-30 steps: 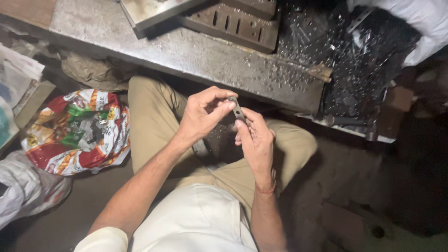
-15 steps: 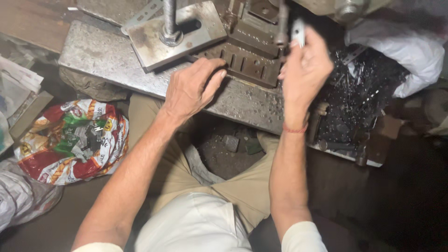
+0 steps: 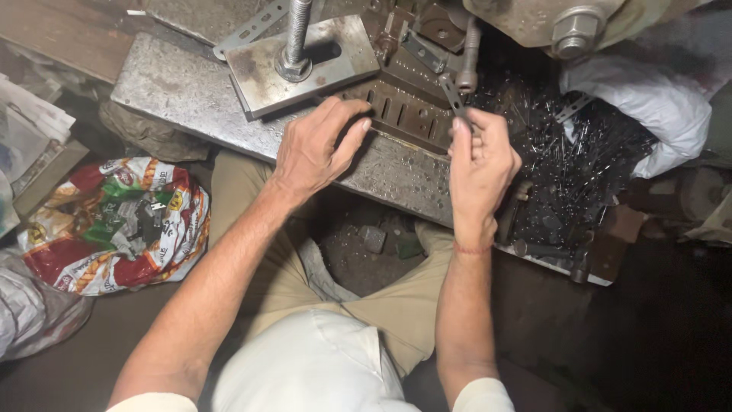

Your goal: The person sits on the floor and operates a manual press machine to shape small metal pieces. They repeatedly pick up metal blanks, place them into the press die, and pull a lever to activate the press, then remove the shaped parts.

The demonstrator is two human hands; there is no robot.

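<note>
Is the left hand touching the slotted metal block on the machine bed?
Touching. The head view shows the left hand with its fingertips resting on the edge of the slotted metal block, no gap visible; the right hand pinches a small metal strip.

light: dim overall, source above, brightest on steel plate (image 3: 191,84) and forearms | shadows: floor lower right near black | glare: white bag (image 3: 648,99) a bit blown | focus: centre sharp, edges soft, grainy

printed bag (image 3: 114,225), white sack (image 3: 648,95), threaded rod (image 3: 296,34)
</note>
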